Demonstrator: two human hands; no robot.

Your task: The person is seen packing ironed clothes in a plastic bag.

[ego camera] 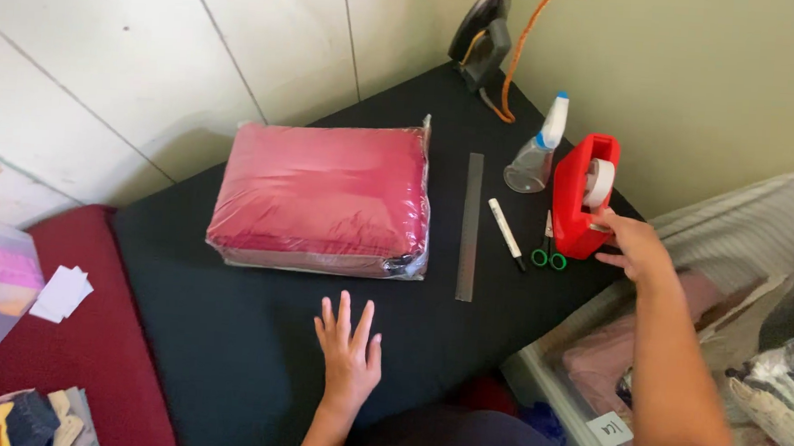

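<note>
Left hand, lower centre of frame: flat on the black table, palm down, fingers spread, holding nothing. Just above it lies a red bundle wrapped in clear plastic, centre frame, apart from the fingertips.

Right hand, right of centre: reaching to the red tape dispenser, fingertips at its front end by the tape roll. Whether the fingers pinch the tape cannot be told.

Between bundle and dispenser, left to right: metal ruler, white marker, green-handled scissors. Spray bottle above the dispenser. Iron with orange cord at top, against the wall.
</note>
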